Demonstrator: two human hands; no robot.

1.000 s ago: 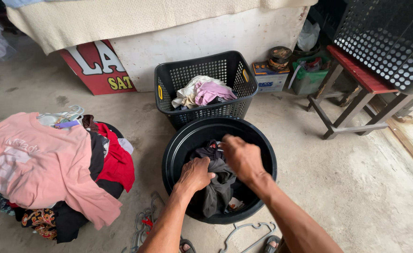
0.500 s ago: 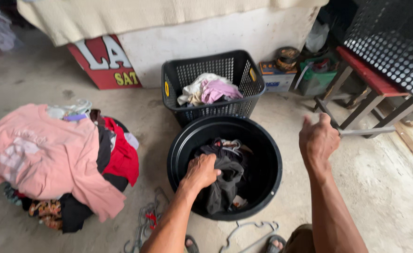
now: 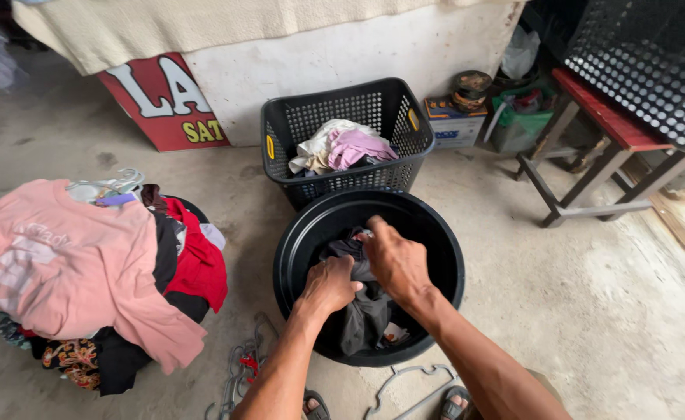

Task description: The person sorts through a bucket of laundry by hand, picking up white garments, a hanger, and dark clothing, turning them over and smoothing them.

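A round black tub (image 3: 443, 257) stands on the concrete floor in front of me with dark wet clothes (image 3: 366, 319) inside. My left hand (image 3: 328, 284) is closed on the dark cloth at the tub's middle. Beside it, my right hand (image 3: 393, 260) presses down on the same dark garment with its fingers bent over it. Both forearms reach in from the bottom edge.
A black mesh laundry basket (image 3: 404, 167) with white and pink clothes stands just behind the tub. A heap of clothes topped by a pink shirt (image 3: 70, 268) lies at left. Wire hangers (image 3: 241, 365) lie on the floor near my sandalled feet. A wooden bench (image 3: 603, 124) stands at right.
My right hand, raised out to the right half a second ago, has come back down into the tub onto the dark clothes. My left hand stayed on the cloth.
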